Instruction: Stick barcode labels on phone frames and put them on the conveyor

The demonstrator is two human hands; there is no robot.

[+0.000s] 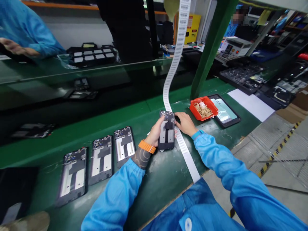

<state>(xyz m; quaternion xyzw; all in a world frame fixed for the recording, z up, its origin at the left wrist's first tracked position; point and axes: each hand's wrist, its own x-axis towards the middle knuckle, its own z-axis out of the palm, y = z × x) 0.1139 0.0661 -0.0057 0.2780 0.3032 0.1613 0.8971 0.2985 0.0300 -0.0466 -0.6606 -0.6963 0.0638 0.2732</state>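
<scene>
My left hand [155,133] is closed around an opened phone [166,134], thumb over its circuit board. The phone's back cover is off, so its dark board and grey battery area face up. At the phone's right edge is my right hand [185,123], its fingers curled against that side and the tips partly hidden. A long white strip of barcode labels [184,149] hangs from above and runs under my right hand to the table's front edge. Left of my hands, three similar opened phones [124,144], [102,157], [73,175] lie in a row on the green table.
A red bin [202,110] of tan rubber bands sits right of my hands, beside a dark tray [228,120] with a glossy pale panel. More opened phones [33,130] lie at the far left. A green post [209,54] rises behind. Across stands a person in blue [31,29].
</scene>
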